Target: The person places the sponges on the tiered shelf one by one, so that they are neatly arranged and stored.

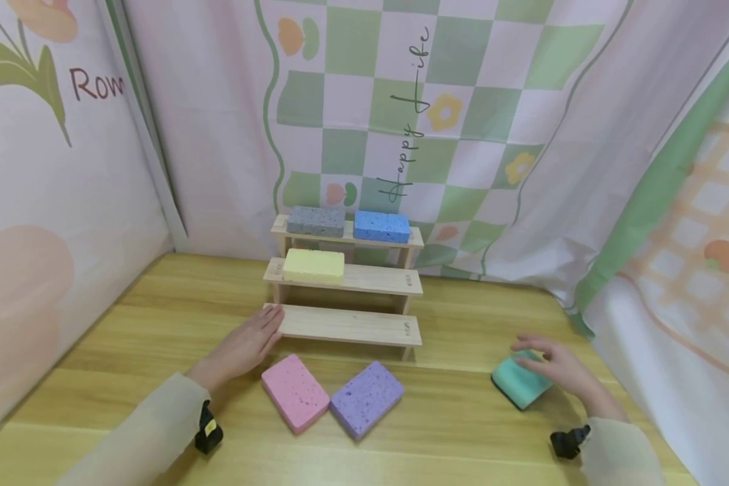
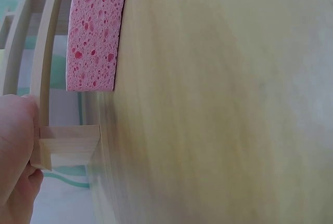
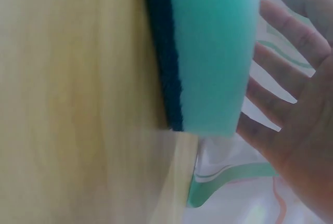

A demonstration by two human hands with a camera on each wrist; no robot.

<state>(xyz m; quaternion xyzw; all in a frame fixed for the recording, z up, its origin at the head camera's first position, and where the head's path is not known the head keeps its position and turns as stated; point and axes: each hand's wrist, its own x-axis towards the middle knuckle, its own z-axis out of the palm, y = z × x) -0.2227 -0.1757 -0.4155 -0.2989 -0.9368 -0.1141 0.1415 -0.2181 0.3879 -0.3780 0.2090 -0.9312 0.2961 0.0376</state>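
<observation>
My left hand grips the left end of the lowest step of a three-step wooden rack. In the left wrist view, fingers and thumb lie on both sides of that step's end. My right hand is over a teal sponge at the right of the table. Its fingers are spread in the right wrist view, beside the sponge's pale foam face; a dark scouring layer lies against the table. A pink sponge and a purple sponge lie in front of the rack.
On the top step sit a grey sponge and a blue sponge. A yellow sponge occupies the left half of the middle step. Printed curtains enclose the wooden table at the back and sides.
</observation>
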